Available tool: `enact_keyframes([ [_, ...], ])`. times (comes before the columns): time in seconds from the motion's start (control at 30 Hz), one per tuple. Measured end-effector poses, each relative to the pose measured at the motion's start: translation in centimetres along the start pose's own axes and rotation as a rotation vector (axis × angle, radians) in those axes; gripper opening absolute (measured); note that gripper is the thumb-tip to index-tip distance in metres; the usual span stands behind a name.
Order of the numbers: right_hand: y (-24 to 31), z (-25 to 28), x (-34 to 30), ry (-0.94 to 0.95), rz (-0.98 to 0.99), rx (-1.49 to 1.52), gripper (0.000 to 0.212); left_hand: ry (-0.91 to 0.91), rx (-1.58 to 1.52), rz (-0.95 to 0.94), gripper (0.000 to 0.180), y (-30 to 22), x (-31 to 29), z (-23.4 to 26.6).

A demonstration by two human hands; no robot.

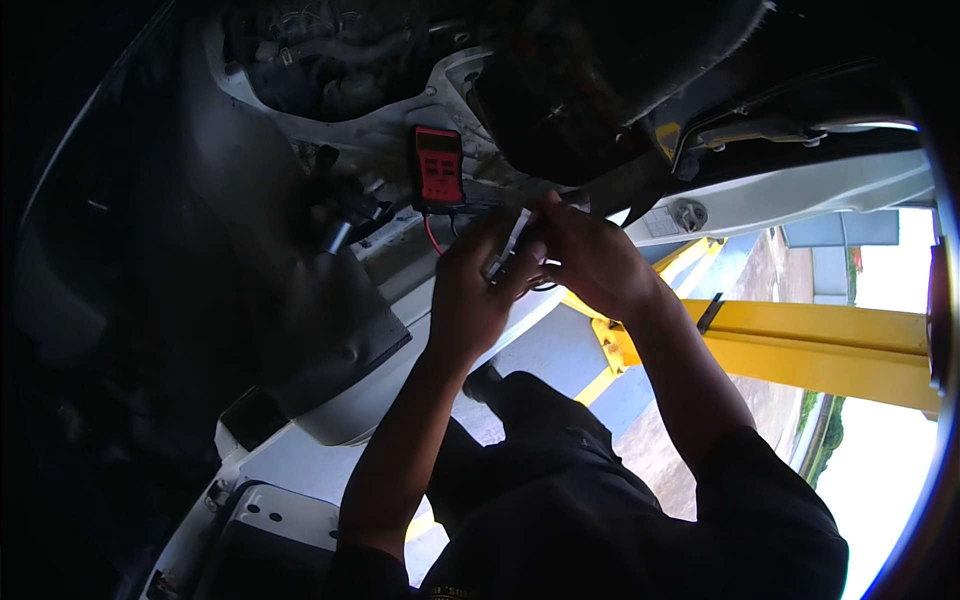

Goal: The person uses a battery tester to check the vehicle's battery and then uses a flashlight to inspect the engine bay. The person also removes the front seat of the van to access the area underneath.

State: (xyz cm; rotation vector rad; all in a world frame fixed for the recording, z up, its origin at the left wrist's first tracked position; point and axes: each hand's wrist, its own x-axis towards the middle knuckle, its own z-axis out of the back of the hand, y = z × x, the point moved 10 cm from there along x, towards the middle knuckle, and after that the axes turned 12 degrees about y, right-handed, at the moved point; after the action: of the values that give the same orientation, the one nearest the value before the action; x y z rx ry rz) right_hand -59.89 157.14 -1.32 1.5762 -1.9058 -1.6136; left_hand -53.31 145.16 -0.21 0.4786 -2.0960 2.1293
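Nearest, the person's dark short-sleeved shirt [560,510] fills the lower edge. Above it, the left hand [468,290] has its fingers and thumb closed on a pale, narrow strip [510,243] held at a tilt, its material unclear. The right hand [605,262] bends in by the strip's upper end, fingers curled; whether they grip it, I cannot tell. The hands probably meet so that one steadies it for the other. Just beyond, a red-and-black rectangular handheld tester [438,168] rests against pale metal bodywork [388,125], likely there to leave both hands free; its thin red lead [432,234] runs down toward the left hand. Farther off, a yellow steel post [820,345] crosses the right side.
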Motion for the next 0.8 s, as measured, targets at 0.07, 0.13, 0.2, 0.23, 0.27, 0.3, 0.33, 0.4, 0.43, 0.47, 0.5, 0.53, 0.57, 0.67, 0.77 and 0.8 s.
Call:
enact_keyframes([
  [0.07,-0.2,0.4,-0.4,-0.054,-0.126,-0.246,0.037,-0.153,-0.338,0.304,0.033,3.3,-0.9,1.4],
  [0.13,-0.2,-1.5,-0.9,0.077,-0.154,-0.251,0.042,-0.165,-0.454,0.315,0.032,4.7,-0.6,1.7],
  [0.2,-0.2,-2.8,-0.1,0.076,-0.118,-0.430,0.053,-0.240,-0.681,0.310,0.030,6.6,-0.3,0.9],
  [0.23,0.2,-3.4,0.2,0.021,-0.131,-0.449,0.060,-0.297,-0.748,0.259,0.027,6.4,0.6,0.9],
  [0.27,1.0,-2.9,0.0,-0.034,-0.049,-0.591,0.060,-0.332,-0.817,0.269,0.026,6.5,1.0,0.5],
  [0.3,1.5,-2.2,-0.4,-0.089,0.038,-0.729,0.060,-0.364,-0.887,0.280,0.025,6.6,1.3,0.0],
  [0.33,2.6,-2.5,-0.7,-0.141,0.134,-0.867,0.060,-0.396,-0.954,0.283,0.024,6.8,1.6,-0.2],
  [0.4,6.3,-5.2,-2.7,-0.307,0.409,-1.396,0.056,-0.418,-0.960,0.262,0.025,7.4,2.4,0.0],
  [0.43,7.2,-7.1,-3.0,-0.255,0.473,-1.619,0.050,-0.406,-0.997,0.277,0.025,7.5,2.9,-0.7],
  [0.47,7.5,-8.6,-3.2,-0.197,0.535,-1.839,0.044,-0.392,-1.033,0.294,0.025,7.8,3.2,-1.3],
  [0.5,7.6,-8.4,-2.7,-0.140,0.562,-1.884,0.041,-0.387,-1.047,0.311,0.025,8.0,3.4,-1.6],
  [0.53,7.9,-8.1,-2.1,-0.089,0.584,-1.932,0.038,-0.376,-1.065,0.329,0.025,7.9,3.6,-1.9],
  [0.57,8.4,-7.8,-1.6,-0.040,0.612,-1.983,0.035,-0.360,-1.081,0.338,0.025,7.7,4.2,-2.1],
  [0.67,10.1,-6.6,-1.3,0.032,0.692,-1.759,0.038,-0.278,-0.956,0.337,0.029,8.2,4.8,-1.5],
  [0.77,10.1,0.3,-0.7,-0.150,0.558,-1.044,0.025,-0.133,-0.771,0.340,0.030,9.2,4.7,0.4],
  [0.8,9.9,2.6,-0.5,-0.188,0.540,-0.847,0.023,-0.104,-0.717,0.237,0.028,8.3,5.0,1.1],
])
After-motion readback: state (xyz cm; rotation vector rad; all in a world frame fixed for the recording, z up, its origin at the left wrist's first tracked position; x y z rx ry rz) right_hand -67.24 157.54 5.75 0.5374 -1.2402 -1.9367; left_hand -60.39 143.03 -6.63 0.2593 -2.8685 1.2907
